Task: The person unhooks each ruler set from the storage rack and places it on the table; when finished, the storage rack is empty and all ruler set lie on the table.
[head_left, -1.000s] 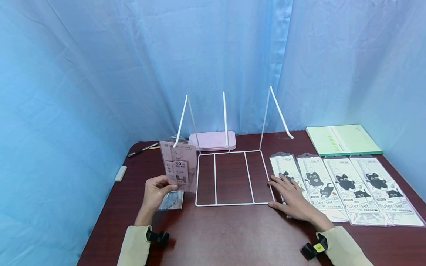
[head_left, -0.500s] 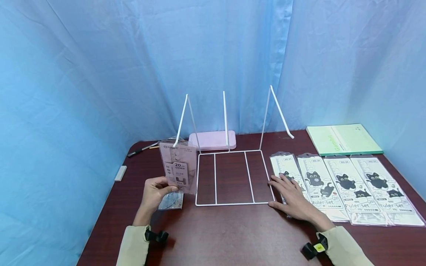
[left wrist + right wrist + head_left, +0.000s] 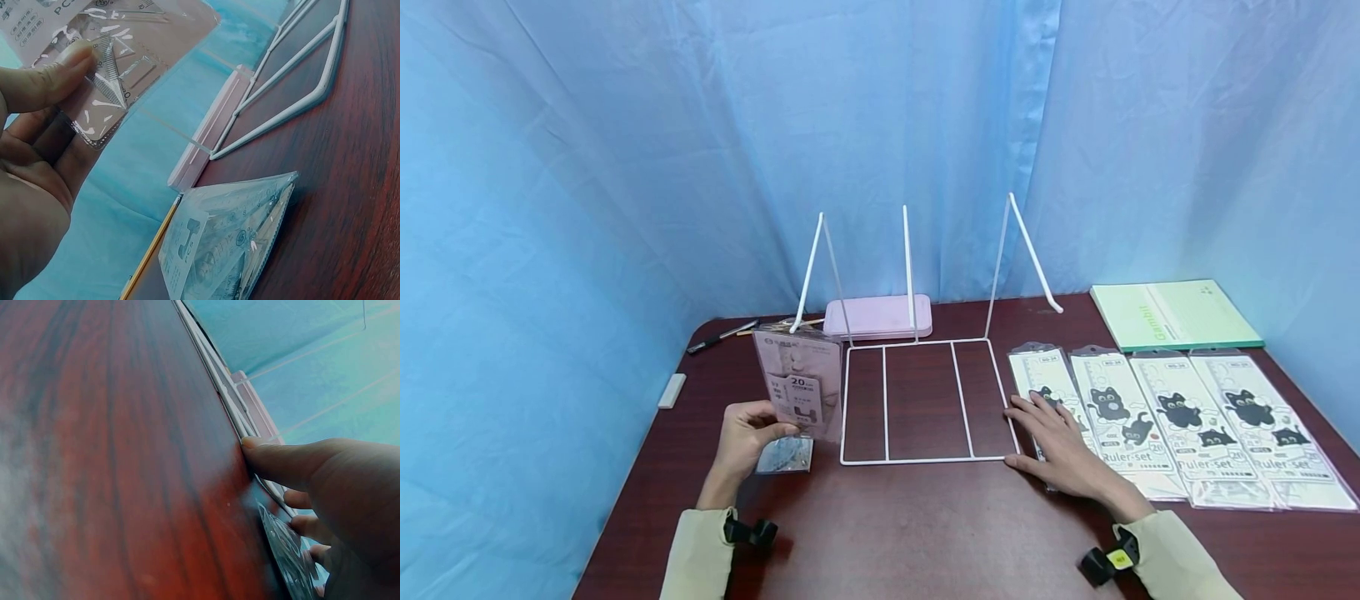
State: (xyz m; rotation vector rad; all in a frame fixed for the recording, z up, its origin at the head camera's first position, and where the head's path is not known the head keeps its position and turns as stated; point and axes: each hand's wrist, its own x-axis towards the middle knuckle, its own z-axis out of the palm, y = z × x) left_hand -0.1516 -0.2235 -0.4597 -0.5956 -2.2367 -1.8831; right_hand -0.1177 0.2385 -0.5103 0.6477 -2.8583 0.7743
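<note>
My left hand (image 3: 747, 442) pinches the lower edge of a pink ruler-set packet (image 3: 797, 362) between thumb and fingers. The packet stands nearly upright beside the left front hook of a white wire rack (image 3: 886, 408). Small clear rulers show through its film in the left wrist view. Below lies another clear packet (image 3: 212, 240), partly hidden behind my left hand in the head view. My right hand (image 3: 1060, 450) rests on the rack's right front corner, thumb (image 3: 269, 456) and fingertips touching the wire. Its fingers are spread and overlap the nearest cat-print ruler-set packet (image 3: 1043, 371).
Several more cat-print ruler-set packets (image 3: 1180, 412) lie in a row at the right. Behind them is a green notebook (image 3: 1195, 312). A pink case (image 3: 876, 312) lies behind the rack, a pen (image 3: 722, 337) and a white eraser (image 3: 672, 391) at the left. Blue curtains enclose the table.
The pink packet has dropped slightly and its top has shifted a little left, tilting in my left hand. My right hand and the rack have stayed in place.
</note>
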